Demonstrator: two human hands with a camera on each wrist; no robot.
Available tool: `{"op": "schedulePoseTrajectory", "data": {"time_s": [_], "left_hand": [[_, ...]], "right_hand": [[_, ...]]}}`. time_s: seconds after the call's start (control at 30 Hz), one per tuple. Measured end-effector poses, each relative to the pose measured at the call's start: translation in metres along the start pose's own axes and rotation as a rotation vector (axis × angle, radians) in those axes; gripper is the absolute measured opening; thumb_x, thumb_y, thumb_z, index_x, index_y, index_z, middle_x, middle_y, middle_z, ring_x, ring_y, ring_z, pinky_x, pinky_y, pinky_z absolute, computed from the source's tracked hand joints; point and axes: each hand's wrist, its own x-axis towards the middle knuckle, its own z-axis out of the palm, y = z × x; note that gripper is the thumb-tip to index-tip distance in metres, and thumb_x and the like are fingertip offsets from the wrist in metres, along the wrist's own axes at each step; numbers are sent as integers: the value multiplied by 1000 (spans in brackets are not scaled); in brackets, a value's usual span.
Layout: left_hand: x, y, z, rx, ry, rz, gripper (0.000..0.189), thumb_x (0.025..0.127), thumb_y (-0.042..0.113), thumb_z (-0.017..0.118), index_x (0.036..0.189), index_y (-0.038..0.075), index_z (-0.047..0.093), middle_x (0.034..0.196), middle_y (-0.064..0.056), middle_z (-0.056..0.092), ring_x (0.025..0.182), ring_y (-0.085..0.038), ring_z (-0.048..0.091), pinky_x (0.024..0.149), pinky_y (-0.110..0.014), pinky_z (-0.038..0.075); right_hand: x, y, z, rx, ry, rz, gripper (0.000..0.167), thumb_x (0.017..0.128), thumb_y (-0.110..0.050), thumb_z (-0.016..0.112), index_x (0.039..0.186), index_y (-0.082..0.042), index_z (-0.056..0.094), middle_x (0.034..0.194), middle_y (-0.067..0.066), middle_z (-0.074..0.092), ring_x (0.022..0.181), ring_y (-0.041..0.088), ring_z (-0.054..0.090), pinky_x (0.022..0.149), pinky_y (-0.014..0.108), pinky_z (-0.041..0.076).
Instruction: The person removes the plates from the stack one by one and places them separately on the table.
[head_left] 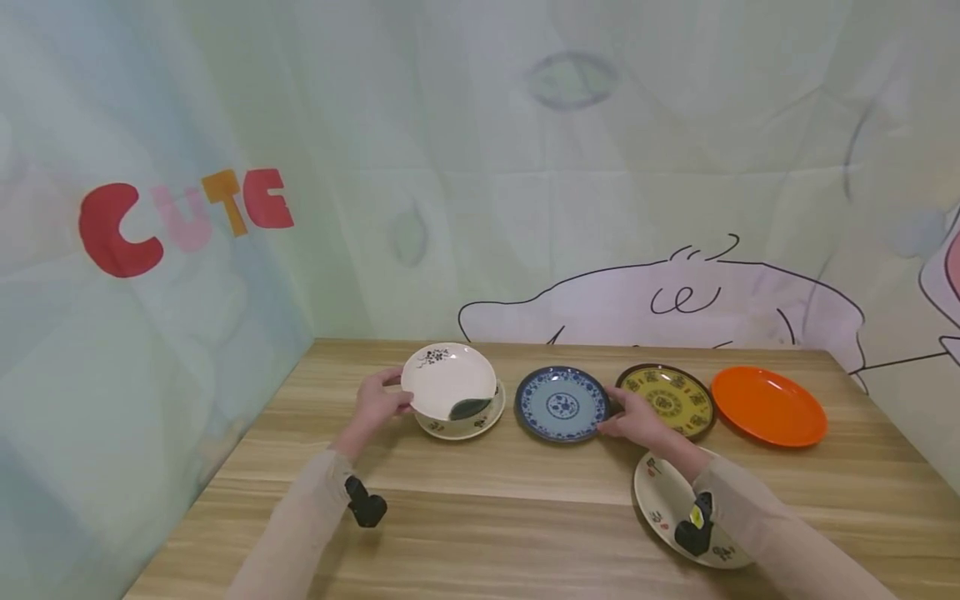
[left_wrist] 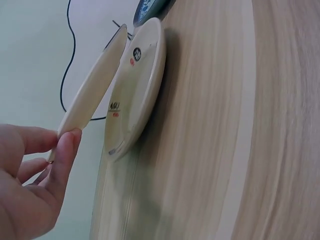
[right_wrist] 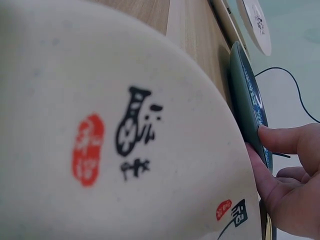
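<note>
A white plate (head_left: 446, 379) with a dark green leaf and a small flower sprig is pinched at its left rim by my left hand (head_left: 378, 400). It is raised and tilted over a cream plate (head_left: 459, 431) that lies on the table; the left wrist view shows a gap between the two. My right hand (head_left: 636, 417) grips the right rim of a blue patterned plate (head_left: 562, 404), thumb and fingers at its edge. Beneath my right forearm lies another cream plate (head_left: 656, 504) with black and red characters, partly hidden by the sleeve. It fills much of the right wrist view.
A yellow patterned plate (head_left: 666, 400) with a dark rim is just right of my right hand. Farther right lies an orange oval plate (head_left: 768, 407). The wooden table (head_left: 480, 525) ends against a printed cloth wall (head_left: 450, 208) at the back.
</note>
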Motion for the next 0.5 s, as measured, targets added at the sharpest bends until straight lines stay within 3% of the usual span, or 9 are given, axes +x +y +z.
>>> {"op": "schedulePoseTrajectory", "data": {"time_s": [0.2, 0.5], "left_hand": [[-1, 1, -19, -6, 33, -29, 55, 80, -11, 55, 132, -11, 36, 126, -32, 43, 59, -7, 58, 65, -28, 56], [-2, -12, -45, -22, 97, -74, 55, 81, -9, 53, 133, -11, 35, 127, -32, 41, 57, -4, 57, 58, -19, 54]], "right_hand": [[-1, 0, -2, 15, -2, 9, 74, 76, 0, 66, 136, 12, 25, 134, 34, 33, 78, 15, 59, 72, 28, 53], [0, -1, 0, 13, -4, -5, 73, 76, 0, 66, 136, 13, 25, 134, 34, 32, 79, 16, 60, 71, 27, 53]]}}
